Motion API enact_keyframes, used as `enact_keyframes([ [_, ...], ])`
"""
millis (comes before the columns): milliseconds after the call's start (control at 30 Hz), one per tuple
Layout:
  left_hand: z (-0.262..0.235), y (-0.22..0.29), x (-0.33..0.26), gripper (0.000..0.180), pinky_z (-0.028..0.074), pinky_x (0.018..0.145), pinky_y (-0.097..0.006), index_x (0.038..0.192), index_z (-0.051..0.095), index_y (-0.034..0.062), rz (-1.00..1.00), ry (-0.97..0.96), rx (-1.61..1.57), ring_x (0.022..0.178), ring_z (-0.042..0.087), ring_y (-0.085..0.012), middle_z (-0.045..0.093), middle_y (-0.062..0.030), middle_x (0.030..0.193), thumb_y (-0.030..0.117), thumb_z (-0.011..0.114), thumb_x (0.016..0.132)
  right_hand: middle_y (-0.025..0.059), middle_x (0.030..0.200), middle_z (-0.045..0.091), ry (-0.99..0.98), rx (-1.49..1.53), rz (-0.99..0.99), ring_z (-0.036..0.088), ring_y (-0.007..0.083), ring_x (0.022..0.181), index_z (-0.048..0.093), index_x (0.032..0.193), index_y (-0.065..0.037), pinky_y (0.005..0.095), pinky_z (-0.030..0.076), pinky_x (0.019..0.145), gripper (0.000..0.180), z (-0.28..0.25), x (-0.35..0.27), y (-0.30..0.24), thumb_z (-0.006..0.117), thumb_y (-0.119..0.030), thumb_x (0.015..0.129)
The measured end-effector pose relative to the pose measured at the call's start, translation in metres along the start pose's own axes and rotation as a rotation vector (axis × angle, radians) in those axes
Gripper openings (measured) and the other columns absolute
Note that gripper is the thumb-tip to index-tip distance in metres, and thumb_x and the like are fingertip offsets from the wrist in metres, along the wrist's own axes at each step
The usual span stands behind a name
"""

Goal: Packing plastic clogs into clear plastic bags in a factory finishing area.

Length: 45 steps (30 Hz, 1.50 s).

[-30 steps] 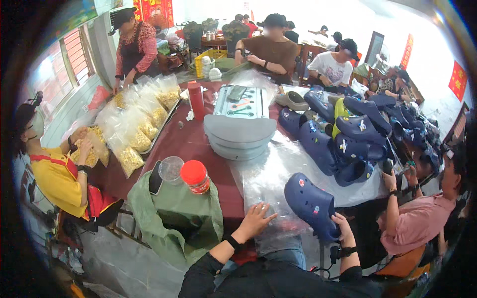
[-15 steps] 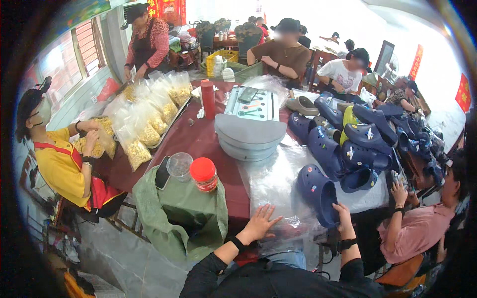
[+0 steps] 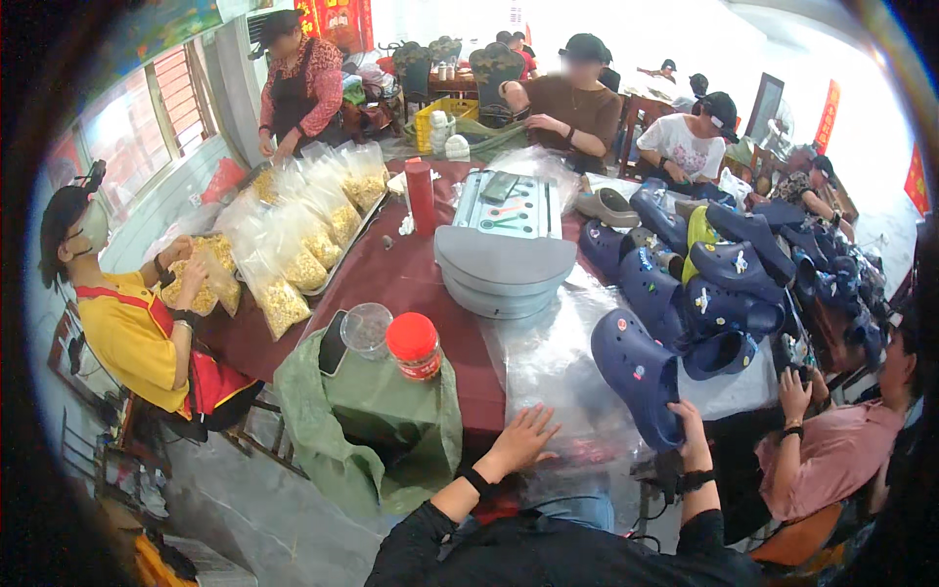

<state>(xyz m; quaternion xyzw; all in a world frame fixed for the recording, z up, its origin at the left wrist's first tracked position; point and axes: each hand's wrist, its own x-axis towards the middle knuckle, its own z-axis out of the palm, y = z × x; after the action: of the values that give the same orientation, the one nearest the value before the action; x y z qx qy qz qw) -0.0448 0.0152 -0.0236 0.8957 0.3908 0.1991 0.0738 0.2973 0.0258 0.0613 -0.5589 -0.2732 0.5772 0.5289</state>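
My left hand (image 3: 524, 440) lies with fingers spread on a stack of clear plastic bags (image 3: 550, 362) at the near edge of the table. To its right, my right hand (image 3: 691, 430) grips a navy clog (image 3: 626, 350) at the heel end. The clog has small coloured charms on its holed upper, and its toe points away from me to the left. Just beyond it rises a heap of navy clogs (image 3: 653, 293) with charms, and a yellow-green clog (image 3: 700, 240) shows among them.
A stack of grey trays (image 3: 504, 259) stands mid-table beside a red cylinder (image 3: 420, 196). A green sack (image 3: 391, 416) lies near left with a red-lidded jar (image 3: 414, 344) and a clear tub (image 3: 366, 331). Bags of yellow pieces (image 3: 284, 305) lie far left. Co-workers sit and stand around.
My view has shifted slightly, moving the scene a little to the right. The clog's toe has lifted a little in my right hand. Across the table, a person's arms have moved to a green sack.
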Motion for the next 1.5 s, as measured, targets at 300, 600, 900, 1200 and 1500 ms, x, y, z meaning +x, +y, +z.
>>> enact_keyframes([
  [300,-0.004,-0.009,0.019,0.062,0.033,0.101,-0.041,0.131,0.043,-0.0004,-0.033,-0.003,-0.064,0.123,0.041,-0.0312,0.04,-0.0165,0.137,0.032,0.061,0.081,0.009,0.089,0.068,-0.338,-0.156,0.089,0.065,0.0171,0.074,0.063,0.098,0.006,0.0282,0.052,0.071,0.03,-0.042,-0.042,0.002,0.057,-0.003,0.07],
  [600,-0.014,-0.016,0.03,0.057,0.038,0.098,-0.042,0.129,0.045,0.0001,-0.031,0.151,-0.124,0.119,0.045,-0.0348,0.046,-0.0206,0.131,0.013,0.061,0.076,0.0055,0.093,0.068,-0.459,-0.377,0.181,0.062,0.014,0.082,0.064,0.105,0.005,0.0274,0.048,0.08,0.039,-0.072,-0.051,0.015,0.064,0.001,0.067],
  [900,-0.015,-0.011,0.046,0.034,0.051,0.076,-0.039,0.117,0.059,0.0127,-0.07,0.182,-0.385,0.09,0.062,-0.0321,0.063,-0.0146,0.107,0.016,0.056,0.083,0.0043,0.09,0.067,-0.363,-0.391,0.229,0.061,0.0138,0.076,0.065,0.103,0.005,0.0264,0.048,0.076,0.036,-0.041,-0.08,-0.008,0.064,0.003,0.066],
  [1200,-0.042,0.003,0.06,0.028,0.048,0.066,-0.046,0.111,0.063,0.012,-0.477,0.282,-0.538,0.077,0.061,-0.0397,0.062,-0.0227,0.083,0.027,0.05,0.091,0.0056,0.091,0.066,-0.183,-0.359,0.142,0.061,0.0137,0.078,0.064,0.104,0.006,0.0257,0.048,0.073,0.038,-0.004,-0.092,-0.016,0.06,0.005,0.067],
  [1500,-0.043,0.021,0.065,0.043,0.036,0.101,-0.041,0.139,0.038,0.019,-0.239,0.197,-0.492,0.122,0.043,-0.0399,0.04,-0.0214,0.137,0.022,0.041,0.096,0.0067,0.094,0.058,-0.115,-0.564,-0.353,0.057,0.0169,0.086,0.062,0.11,0.003,0.0254,0.043,0.081,0.053,0.025,-0.098,0.022,0.052,0.002,0.059],
])
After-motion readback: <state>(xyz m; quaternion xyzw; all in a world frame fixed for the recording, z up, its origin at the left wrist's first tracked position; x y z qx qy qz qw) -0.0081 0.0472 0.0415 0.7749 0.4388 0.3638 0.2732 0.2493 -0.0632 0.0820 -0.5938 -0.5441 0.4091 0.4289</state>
